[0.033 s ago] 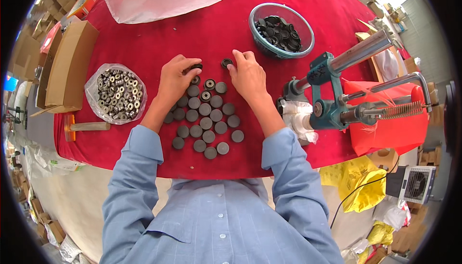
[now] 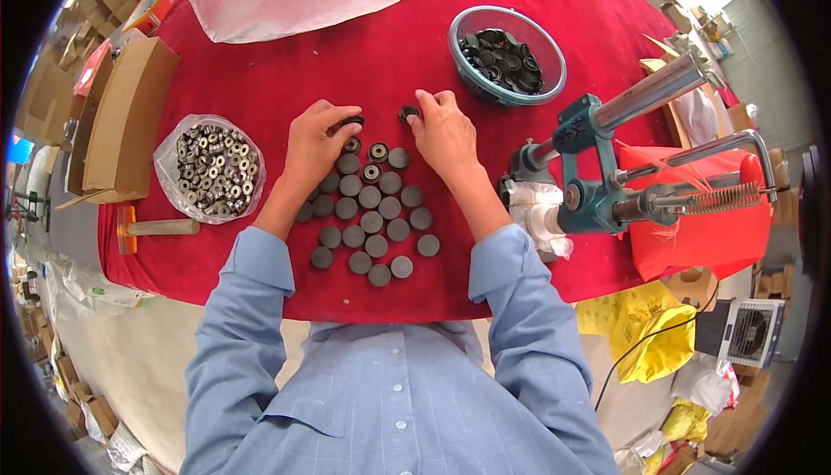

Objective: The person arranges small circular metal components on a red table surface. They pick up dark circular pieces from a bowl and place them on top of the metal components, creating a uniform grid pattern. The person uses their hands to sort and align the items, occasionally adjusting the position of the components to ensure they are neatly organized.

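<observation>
My left hand pinches a black round cap between thumb and fingers, above a group of similar pieces. To its right, my right hand has its thumb against another black cap on the red cloth, with the index finger stretched out beyond it. Nearer to me lie several dark grey discs, flat and close together. At their far end, a few caps show a metal bearing set inside a black rim.
A clear bag of small metal bearings sits left, beside a hammer and cardboard box. A bowl of black caps stands far right. The green hand press flanks my right forearm. A white sack lies at the back.
</observation>
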### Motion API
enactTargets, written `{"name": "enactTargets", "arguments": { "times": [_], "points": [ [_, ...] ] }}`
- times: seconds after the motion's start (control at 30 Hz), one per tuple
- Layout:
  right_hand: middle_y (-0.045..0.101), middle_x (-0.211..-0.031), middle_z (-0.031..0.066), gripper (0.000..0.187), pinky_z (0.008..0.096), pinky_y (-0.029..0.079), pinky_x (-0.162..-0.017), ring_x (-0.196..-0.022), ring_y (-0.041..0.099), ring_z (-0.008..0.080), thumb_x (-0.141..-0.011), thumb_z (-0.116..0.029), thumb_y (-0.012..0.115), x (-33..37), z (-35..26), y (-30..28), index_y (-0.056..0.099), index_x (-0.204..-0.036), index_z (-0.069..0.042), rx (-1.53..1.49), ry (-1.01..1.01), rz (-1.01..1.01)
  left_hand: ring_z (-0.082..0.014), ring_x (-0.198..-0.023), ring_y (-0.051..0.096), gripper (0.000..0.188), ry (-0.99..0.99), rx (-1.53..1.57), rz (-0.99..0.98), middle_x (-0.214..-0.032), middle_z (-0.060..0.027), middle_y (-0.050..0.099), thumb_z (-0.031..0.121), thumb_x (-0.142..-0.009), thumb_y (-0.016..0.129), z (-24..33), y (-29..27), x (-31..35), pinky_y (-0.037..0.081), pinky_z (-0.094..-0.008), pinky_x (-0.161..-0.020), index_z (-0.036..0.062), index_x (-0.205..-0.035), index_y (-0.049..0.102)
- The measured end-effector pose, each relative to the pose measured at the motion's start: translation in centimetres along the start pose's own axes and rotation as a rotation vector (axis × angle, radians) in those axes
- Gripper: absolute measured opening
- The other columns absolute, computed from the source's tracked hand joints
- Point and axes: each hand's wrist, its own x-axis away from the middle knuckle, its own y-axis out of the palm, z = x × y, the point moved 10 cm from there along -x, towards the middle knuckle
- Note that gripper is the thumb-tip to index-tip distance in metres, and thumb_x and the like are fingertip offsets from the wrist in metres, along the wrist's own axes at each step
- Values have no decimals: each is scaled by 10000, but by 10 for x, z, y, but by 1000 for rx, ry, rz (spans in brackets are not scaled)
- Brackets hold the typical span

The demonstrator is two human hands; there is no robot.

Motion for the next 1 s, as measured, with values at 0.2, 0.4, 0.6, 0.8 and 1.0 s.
{"name": "enactTargets", "arguments": {
  "times": [0.2,0.4,0.6,0.8,1.0],
  "points": [
    [704,-1139,167,204,501,624,-816,-949,753,390,-925,-143,825,-6,3,14,713,-1067,-49,-116,-20,40,-225,-848,736,253,60,-47,18,-984,-81,753,42,-912,831,0,-10,16,575,-341,-725,69,-1164,831],
    [746,-917,160,189,496,580,-780,-882,749,376,-861,-48,835,5,-4,2,692,-982,-27,-412,-43,31,-270,-896,761,179,173,-165,-39,-1032,-90,765,45,-946,794,25,-4,31,610,-392,-748,55,-1123,814],
    [737,-936,171,207,475,588,-770,-869,748,375,-833,-7,832,19,-24,-7,690,-984,-20,-461,-54,-16,-299,-959,768,144,258,-205,-32,-1074,-105,779,54,-955,774,21,-2,39,625,-401,-782,44,-1096,802],
    [729,-1019,149,141,481,611,-804,-913,748,377,-893,15,750,31,-47,2,690,-1013,-27,-398,-164,-6,-329,-1102,748,254,328,-282,-122,-1162,-118,777,-37,-889,724,20,1,45,608,-452,-931,23,-1127,788],
    [756,-1092,115,148,446,628,-832,-971,762,351,-919,6,735,38,-55,8,732,-1060,-39,-285,-218,-13,-337,-1309,677,396,390,-407,-200,-1372,-145,724,-61,-890,686,32,7,54,553,-481,-1061,6,-1276,744]
  ]
}}
